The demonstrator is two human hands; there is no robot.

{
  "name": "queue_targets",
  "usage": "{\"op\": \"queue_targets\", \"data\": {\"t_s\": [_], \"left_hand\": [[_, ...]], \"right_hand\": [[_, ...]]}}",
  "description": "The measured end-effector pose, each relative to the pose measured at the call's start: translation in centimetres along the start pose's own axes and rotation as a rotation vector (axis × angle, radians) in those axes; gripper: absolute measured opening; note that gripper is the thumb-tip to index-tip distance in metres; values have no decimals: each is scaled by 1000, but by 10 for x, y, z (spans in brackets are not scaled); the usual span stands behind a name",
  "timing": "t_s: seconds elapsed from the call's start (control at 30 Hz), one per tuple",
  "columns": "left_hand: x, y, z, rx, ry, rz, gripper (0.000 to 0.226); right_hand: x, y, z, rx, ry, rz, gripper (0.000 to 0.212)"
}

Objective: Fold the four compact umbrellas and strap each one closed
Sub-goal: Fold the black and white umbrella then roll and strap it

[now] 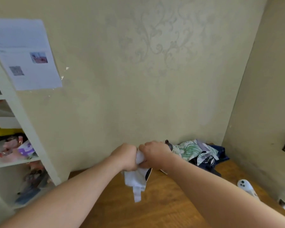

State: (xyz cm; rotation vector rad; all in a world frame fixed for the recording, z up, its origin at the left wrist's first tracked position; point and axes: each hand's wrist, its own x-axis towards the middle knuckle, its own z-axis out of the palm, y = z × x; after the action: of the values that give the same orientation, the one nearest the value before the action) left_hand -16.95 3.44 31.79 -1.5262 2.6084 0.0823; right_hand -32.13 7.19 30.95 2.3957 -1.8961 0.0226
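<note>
A pale lilac compact umbrella (136,180) hangs in the air over the wooden table (163,203), its loose strap dangling at the bottom. My left hand (126,156) grips its bunched fabric from the left. My right hand (155,153) grips the same umbrella from the right, knuckles nearly touching the left hand. Behind my right hand a dark handle tip (169,144) sticks up. At the back right lies a heap of unfolded umbrellas: a leaf-printed one (192,149) on top of a dark blue one (220,153).
A white shelf unit (23,122) packed with clutter stands at the left, with a printed sheet (25,53) taped above it. Walls close in behind and at the right. A white controller (246,186) lies on the table's right side.
</note>
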Motion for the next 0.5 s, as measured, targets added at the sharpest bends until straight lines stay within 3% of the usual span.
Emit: {"op": "queue_targets", "data": {"t_s": [0.2,0.5], "left_hand": [[-13,35,-8,-22,-12,-27,22],[-27,25,-8,120,119,-70,31]], "right_hand": [[-22,38,13,-91,150,-81,37],[-30,48,-10,-25,-37,-29,24]]}}
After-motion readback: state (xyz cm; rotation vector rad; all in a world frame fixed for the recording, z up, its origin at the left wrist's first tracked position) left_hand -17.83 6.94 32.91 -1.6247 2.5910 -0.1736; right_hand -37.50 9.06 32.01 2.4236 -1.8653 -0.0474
